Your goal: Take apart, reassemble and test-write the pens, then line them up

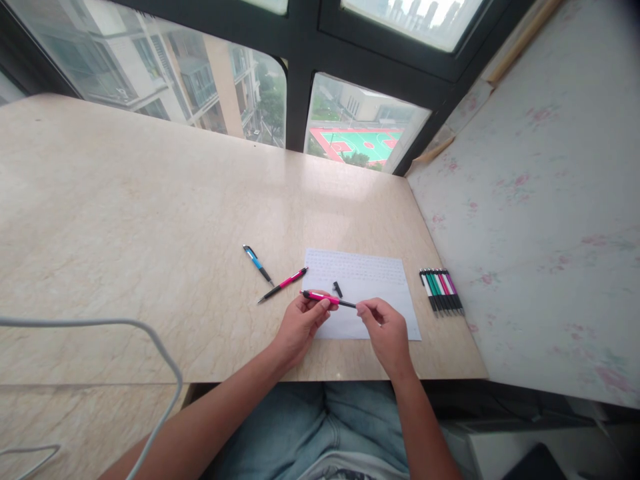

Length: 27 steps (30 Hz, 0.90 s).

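Note:
A pink and black pen (323, 297) is held level above the paper. My left hand (305, 320) grips its pink barrel between thumb and fingers. At the pen's black right end, my right hand (385, 327) pinches the tip. Just beyond the pen, a small black piece (337, 289), perhaps a cap or clip, lies on the white sheet of paper (370, 267), which has lines of writing. Left of the paper lie another pink and black pen (283, 285) and a blue and black pen (257, 263).
A row of several pens (441, 292) in mixed colours lies by the wall at the right. A grey cable (150, 333) crosses the lower left. The marble-patterned tabletop (150, 220) runs up to the windows, and its front edge is by my lap.

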### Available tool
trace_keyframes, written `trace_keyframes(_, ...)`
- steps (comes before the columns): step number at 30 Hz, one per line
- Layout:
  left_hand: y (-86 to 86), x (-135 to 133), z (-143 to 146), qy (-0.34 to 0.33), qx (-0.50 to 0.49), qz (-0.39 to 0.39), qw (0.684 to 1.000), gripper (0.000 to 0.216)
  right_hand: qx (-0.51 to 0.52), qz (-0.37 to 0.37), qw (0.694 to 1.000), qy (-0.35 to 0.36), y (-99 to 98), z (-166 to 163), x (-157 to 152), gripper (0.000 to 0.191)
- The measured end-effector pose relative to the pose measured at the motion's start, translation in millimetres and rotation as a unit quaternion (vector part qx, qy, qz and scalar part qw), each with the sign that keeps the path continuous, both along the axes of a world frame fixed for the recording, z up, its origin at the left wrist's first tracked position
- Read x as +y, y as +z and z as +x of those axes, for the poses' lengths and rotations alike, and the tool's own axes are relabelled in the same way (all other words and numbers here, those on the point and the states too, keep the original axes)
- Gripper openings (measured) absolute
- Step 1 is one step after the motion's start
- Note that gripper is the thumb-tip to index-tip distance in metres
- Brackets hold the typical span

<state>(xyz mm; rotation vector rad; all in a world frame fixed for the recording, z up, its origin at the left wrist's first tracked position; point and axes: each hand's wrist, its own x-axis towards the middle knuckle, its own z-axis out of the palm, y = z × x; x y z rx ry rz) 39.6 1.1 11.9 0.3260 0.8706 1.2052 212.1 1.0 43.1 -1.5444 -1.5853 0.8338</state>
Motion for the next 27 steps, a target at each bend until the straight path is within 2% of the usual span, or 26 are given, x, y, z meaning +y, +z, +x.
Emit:
trace_keyframes(6,1.3,-2.8,1.5,-0.025,-0.002,0.007,1.0,0.029,0.032,-0.035,0.999,-0.021,-4.1,0.8,-2.4,0.047)
trace_keyframes(10,1.4,-2.4,1.4,-0.009,0.0,0.006,1.0,0.027,0.065,-0.046,0.997,0.006,-7.7,2.9,-2.0,0.034)
trace_keyframes(14,2.1,-1.9,0.8,-0.005,0.006,0.01,1.0,0.024,0.034,-0.02,0.999,0.018,-6.0,3.7,-1.6,0.024)
trace_keyframes(21,4.6,-1.5,1.4,-0.027,0.008,0.017,0.999,0.023,0.006,-0.047,0.999,0.025,-5.0,4.8,-4.0,0.044)
trace_keyframes(27,3.6,-1.9,1.4,-0.024,0.016,0.025,0.999,0.024,-0.01,-0.004,0.999,0.035,-2.4,3.0,-3.0,0.026)
